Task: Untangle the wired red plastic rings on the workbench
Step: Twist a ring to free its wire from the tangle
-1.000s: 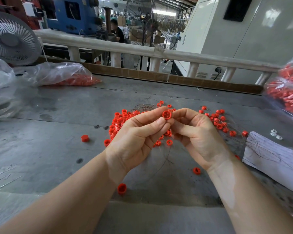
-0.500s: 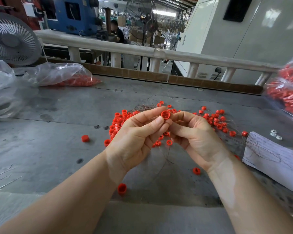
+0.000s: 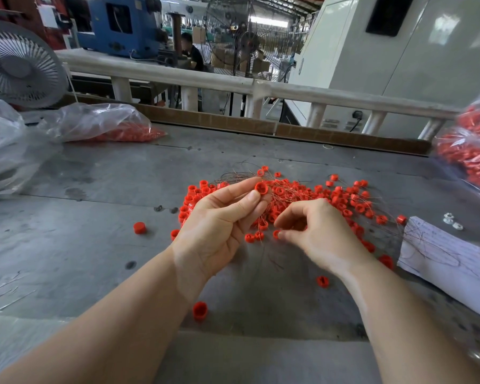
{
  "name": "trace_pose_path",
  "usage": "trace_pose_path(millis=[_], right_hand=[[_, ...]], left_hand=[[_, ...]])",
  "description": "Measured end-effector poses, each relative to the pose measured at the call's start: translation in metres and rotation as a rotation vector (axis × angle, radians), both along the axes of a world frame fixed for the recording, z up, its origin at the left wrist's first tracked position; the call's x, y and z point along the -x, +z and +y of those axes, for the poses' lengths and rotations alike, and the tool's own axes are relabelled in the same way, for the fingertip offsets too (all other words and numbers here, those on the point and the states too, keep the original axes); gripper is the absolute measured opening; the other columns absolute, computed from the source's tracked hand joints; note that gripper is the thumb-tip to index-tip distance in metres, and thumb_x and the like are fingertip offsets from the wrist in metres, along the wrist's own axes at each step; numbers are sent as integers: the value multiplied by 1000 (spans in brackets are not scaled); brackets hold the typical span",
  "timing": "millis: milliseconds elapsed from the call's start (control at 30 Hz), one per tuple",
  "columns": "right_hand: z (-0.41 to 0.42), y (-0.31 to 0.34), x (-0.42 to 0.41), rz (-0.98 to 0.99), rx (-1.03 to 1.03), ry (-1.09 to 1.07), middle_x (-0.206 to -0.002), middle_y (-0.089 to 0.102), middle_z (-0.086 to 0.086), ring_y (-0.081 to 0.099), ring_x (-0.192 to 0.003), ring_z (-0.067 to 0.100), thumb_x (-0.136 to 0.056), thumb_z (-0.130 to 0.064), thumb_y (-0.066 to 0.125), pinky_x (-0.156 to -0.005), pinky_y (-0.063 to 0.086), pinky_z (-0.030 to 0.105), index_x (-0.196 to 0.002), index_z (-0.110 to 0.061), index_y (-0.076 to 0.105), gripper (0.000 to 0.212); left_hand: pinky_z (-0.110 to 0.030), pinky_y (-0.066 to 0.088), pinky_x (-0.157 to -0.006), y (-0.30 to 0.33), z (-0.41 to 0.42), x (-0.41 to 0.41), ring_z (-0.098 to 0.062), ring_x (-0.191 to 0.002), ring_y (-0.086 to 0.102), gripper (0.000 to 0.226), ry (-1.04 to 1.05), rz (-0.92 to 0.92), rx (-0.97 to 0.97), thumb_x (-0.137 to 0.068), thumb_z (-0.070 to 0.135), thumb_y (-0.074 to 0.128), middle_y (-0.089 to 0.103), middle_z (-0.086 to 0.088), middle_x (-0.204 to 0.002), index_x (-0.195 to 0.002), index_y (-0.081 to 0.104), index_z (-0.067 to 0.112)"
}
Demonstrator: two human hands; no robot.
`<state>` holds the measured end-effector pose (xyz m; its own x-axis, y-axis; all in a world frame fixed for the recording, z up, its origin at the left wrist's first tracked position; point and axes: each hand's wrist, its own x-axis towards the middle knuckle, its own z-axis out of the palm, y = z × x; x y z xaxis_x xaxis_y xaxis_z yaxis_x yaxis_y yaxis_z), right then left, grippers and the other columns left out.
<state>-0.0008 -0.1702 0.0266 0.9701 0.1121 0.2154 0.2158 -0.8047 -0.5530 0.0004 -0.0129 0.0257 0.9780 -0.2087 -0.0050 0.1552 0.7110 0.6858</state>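
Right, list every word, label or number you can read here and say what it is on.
No text here can be read.
Sheet of paper at the right of the workbench: faint lines of writing, too small and blurred to read.
White notice on the far wall: blurred, unreadable.
Blue machine, fans, bags and red rings: no lettering visible.

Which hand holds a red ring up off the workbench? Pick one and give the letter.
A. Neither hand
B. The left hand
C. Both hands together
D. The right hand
B: the left hand pinches a red ring between thumb and fingertips above the pile, while the right hand sits lower, its fingers curled down near the wired rings on the workbench.
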Motion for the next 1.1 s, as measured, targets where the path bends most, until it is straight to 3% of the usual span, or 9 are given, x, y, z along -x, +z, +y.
trace_pose_path(millis=[133, 300, 367, 433, 500, 600, 767, 1100], right_hand=[[1, -3, 1, 3, 110, -5, -69, 63, -12, 57, -66, 1, -76, -12, 75, -62, 41, 12, -77, -30, 70, 19], [1, -6, -1, -89, 113, 17, -73, 62, -14, 58, -72, 3, -80, -12, 72, -67, 42, 13, -79, -25, 72, 13], [1, -4, -3, -158, -72, 12, -69, 64, -15, 59, -70, -1, -79, -11, 73, -68, 42, 13, -72, -29, 67, 20], [1, 1, -3, -190, -396, 27, -64, 67, -12, 59, -64, -3, -76, -12, 75, -65, 43, 9, -64, -30, 67, 23], [2, 6, -2, -157, -681, 85, -64, 68, -10, 60, -63, 1, -71, -20, 76, -66, 48, 14, -66, -30, 70, 13], [5, 8, 1, -87, -903, 169, -63, 68, -6, 61, -63, 4, -62, -26, 73, -65, 51, 16, -68, -29, 73, 7], [9, 10, 3, -58, -1052, 212, -68, 71, -4, 66, -70, 5, -53, -22, 75, -68, 51, 16, -67, -24, 75, 14], [10, 11, 5, -62, -1065, 203, -73, 73, -2, 68, -75, 8, -58, -14, 71, -73, 53, 18, -69, -23, 76, 15]], left_hand=[[-14, 54, -58, 1, -1, 1, -12, -72, 71, 22, -11, -8, -8, -63, -1, 60, 73, -9, -77, -72, 77, 9], [-14, 53, -58, 1, -1, 2, -11, -72, 71, 22, -31, -28, -14, -64, -1, 60, 73, -7, -77, -73, 77, 10], [-14, 54, -58, 1, -1, 2, -12, -72, 71, 22, -32, -34, -12, -64, -1, 60, 73, -8, -78, -73, 77, 9], [-14, 54, -59, 1, -1, 3, -12, -72, 71, 22, -33, -43, -16, -64, -1, 61, 73, -8, -78, -73, 77, 10], [-14, 54, -59, 1, -1, 3, -11, -72, 71, 21, -35, -52, -23, -64, 0, 61, 73, -8, -78, -73, 77, 9], [-15, 54, -59, 1, -2, 3, -11, -70, 71, 19, -27, -58, -39, -63, 0, 62, 73, -7, -76, -72, 77, 8], [-14, 54, -60, 0, -3, 4, -11, -70, 71, 20, -11, -103, -90, -63, 1, 62, 73, -6, -75, -72, 77, 11], [-15, 53, -62, -2, -4, 4, -11, -74, 71, 20, 6, -138, -112, -63, 2, 63, 73, -5, -77, -73, 77, 13]])
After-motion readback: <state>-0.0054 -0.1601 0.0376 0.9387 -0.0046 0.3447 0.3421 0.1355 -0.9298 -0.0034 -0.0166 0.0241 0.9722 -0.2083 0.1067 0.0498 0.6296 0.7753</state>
